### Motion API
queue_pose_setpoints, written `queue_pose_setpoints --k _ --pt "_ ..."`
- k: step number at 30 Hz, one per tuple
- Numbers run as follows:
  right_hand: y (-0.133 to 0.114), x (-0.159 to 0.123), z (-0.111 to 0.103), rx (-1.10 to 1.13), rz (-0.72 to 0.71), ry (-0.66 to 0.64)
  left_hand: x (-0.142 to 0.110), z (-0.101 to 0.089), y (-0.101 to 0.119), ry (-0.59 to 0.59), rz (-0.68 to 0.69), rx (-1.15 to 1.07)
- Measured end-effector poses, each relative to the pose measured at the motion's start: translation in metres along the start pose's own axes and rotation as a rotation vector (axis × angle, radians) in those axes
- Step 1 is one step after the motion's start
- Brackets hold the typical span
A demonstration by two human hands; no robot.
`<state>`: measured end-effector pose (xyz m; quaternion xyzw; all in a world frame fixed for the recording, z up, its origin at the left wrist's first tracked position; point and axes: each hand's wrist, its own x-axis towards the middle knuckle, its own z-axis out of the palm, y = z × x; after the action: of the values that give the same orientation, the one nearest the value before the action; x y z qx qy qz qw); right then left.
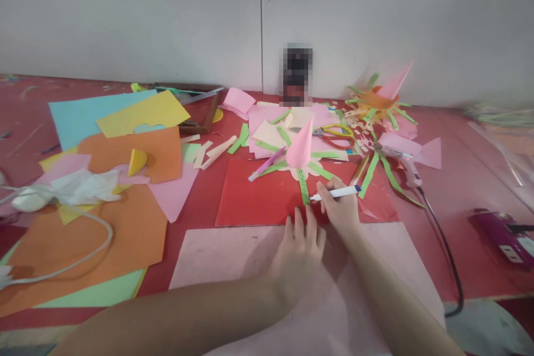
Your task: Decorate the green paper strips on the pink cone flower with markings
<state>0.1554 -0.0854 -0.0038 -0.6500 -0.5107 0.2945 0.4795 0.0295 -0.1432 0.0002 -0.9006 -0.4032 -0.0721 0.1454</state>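
A white marker (pixel 340 192) with a dark blue end is held in my right hand (pixel 340 208), its tip at a green paper strip (pixel 303 189) that bears dark marks. That strip runs down from a pink paper cone (pixel 300 147), which stands on a pale scalloped base with more green strips spreading out. My left hand (pixel 301 239) lies with its fingers spread, fingertips near the lower end of the marked strip. Under the paper piece is a red sheet (pixel 250 194). A purple pen (pixel 267 163) rests to the left of the cone.
Scissors (pixel 337 136) lie behind the cone. To the right are a glue gun (pixel 409 167) with a black cord and a purple power socket (pixel 504 236). Another paper cone piece (pixel 387 92) stands at the back right. Coloured sheets (pixel 137 222) and a white cable (pixel 109 228) cover the left.
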Motion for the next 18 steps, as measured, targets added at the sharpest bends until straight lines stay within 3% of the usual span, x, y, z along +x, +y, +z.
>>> queue_pose_setpoints --k 18 --pt "0.0044 -0.0044 0.0037 0.0 -0.027 -0.047 0.0015 0.0035 0.0004 0.05 -0.004 0.054"
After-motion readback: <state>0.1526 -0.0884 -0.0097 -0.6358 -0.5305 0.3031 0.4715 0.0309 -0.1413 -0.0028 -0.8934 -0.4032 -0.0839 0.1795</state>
